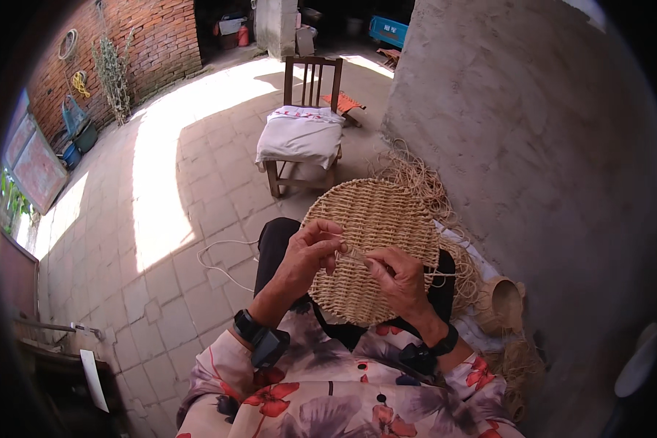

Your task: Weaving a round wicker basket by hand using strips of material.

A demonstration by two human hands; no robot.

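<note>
On my lap rests a round woven straw mat (372, 208), tan and tightly plaited. Above its middle, my left hand (310, 252) pinches a thin pale cord (354, 253) between thumb and fingers. My right hand (400, 281) has its fingers closed on the same cord, a short way to the right. One loose length of cord (210, 255) loops out over the floor to the left of my knee. Another strand (445, 274) runs out from beside my right hand toward the right. Fine detail between the fingertips is too small to make out.
A wooden chair (312, 84) with a white cloth (299, 139) on its seat stands ahead. Tangled straw cord (420, 179) lies along the grey wall (518, 146) at right, near a woven basket (500, 303). An orange folding stool (345, 101) sits behind the chair.
</note>
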